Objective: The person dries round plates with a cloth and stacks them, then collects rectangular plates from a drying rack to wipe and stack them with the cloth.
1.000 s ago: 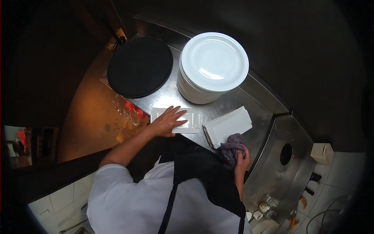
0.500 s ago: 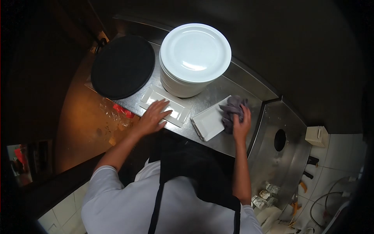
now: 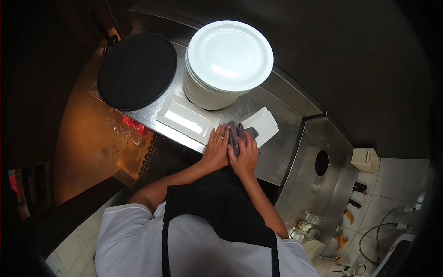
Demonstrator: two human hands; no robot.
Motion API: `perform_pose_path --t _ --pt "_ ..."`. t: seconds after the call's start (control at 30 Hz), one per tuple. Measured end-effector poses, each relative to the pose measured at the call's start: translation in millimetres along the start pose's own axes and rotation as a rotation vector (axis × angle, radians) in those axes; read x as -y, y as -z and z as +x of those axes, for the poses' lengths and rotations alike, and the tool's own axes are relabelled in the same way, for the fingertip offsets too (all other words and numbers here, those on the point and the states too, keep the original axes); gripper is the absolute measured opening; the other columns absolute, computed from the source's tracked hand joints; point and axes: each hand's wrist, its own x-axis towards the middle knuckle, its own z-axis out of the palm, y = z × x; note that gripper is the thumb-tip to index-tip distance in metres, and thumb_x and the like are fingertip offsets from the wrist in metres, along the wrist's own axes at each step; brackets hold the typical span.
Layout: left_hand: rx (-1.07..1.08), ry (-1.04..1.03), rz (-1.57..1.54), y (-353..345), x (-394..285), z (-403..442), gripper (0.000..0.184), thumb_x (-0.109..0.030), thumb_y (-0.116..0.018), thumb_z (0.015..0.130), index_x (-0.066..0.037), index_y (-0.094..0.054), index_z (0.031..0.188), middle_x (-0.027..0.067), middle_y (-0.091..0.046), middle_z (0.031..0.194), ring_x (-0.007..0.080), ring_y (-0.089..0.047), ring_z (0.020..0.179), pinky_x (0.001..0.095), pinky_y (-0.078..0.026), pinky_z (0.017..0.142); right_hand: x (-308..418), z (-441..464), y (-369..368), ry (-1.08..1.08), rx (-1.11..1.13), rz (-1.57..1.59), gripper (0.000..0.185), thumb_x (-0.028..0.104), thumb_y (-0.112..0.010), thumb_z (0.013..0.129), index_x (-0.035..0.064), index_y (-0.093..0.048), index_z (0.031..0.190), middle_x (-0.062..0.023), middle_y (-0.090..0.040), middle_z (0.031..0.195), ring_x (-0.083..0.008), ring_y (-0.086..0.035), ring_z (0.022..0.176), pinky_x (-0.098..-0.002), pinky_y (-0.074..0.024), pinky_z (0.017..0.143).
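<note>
A grey cloth (image 3: 235,134) is bunched under the fingers of my right hand (image 3: 245,159), over the near-left end of some white rectangular plates (image 3: 264,123). Right beside it, my left hand (image 3: 216,150) lies with fingers stretched out, its fingertips at the cloth's left edge. Whether it presses on a plate there cannot be made out. Another white rectangular plate (image 3: 184,117) rests to the left, its right end close to my left hand. Behind the hands stands a tall stack of round white plates (image 3: 230,55).
Round black trays (image 3: 137,71) lie at the left on the steel counter (image 3: 277,161). To the right, a steel surface with a round hole (image 3: 322,162) holds several glasses (image 3: 305,226) at its near end. A white box (image 3: 364,159) and knives (image 3: 355,203) are beyond it.
My right hand has moved left with the cloth, and my left hand has come right, off the left rectangular plate. The hands are now side by side.
</note>
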Motion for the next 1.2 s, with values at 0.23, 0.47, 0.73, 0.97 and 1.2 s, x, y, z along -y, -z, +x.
perform_pose_path --t 0.23,0.47,0.73,0.97,1.2 --pt "0.078 0.105 0.029 27.7 -40.9 -4.6 0.136 -0.042 -0.097 0.06 -0.002 -0.017 0.162 0.0329 -0.028 0.16 0.0475 -0.029 0.15 0.056 -0.025 0.123 -59.6 21.9 11.9 -0.288 -0.036 0.475 0.031 0.022 -0.073 0.089 0.0013 -0.067 0.112 -0.0193 -0.068 0.116 -0.0389 -0.065 0.105 -0.0447 -0.0513 0.091" --pt "0.011 0.25 -0.008 7.0 -65.9 1.8 0.137 -0.038 -0.099 0.057 0.002 -0.019 0.16 0.0307 -0.032 0.158 0.0458 -0.036 0.146 0.0505 -0.036 0.119 -105.5 77.6 19.1 -0.011 -0.055 -0.155 0.053 0.035 -0.076 0.087 0.0099 -0.065 0.133 -0.0207 -0.054 0.143 -0.0418 -0.053 0.124 -0.0517 -0.0442 0.102" --pt "-0.034 0.216 -0.11 -6.5 -42.0 -6.2 0.134 -0.03 -0.097 0.059 -0.005 -0.017 0.163 0.0316 -0.047 0.14 0.0496 -0.05 0.129 0.0521 -0.048 0.103 -54.3 10.0 11.2 0.355 0.141 0.316 0.045 0.026 -0.081 0.068 0.0113 -0.073 0.11 -0.0154 -0.065 0.13 -0.0366 -0.06 0.116 -0.0486 -0.0503 0.095" --pt "-0.1 0.079 0.013 2.4 -53.8 4.2 0.136 -0.036 -0.099 0.054 -0.003 -0.023 0.161 0.027 -0.045 0.142 0.0454 -0.049 0.132 0.0497 -0.044 0.109 -149.9 83.1 25.0 0.158 -0.067 -0.031 0.044 0.018 -0.081 0.069 0.0114 -0.071 0.111 -0.0136 -0.062 0.133 -0.0381 -0.056 0.12 -0.0503 -0.0458 0.101" --pt "-0.085 0.112 -0.003 -8.3 -41.0 -1.5 0.133 -0.029 -0.098 0.054 -0.004 -0.023 0.161 0.0285 -0.048 0.14 0.0472 -0.05 0.128 0.0501 -0.045 0.108 -48.7 2.0 9.7 0.376 0.051 0.289 0.049 0.02 -0.08 0.066 0.0105 -0.073 0.114 -0.0156 -0.065 0.126 -0.0369 -0.061 0.113 -0.0501 -0.0492 0.093"
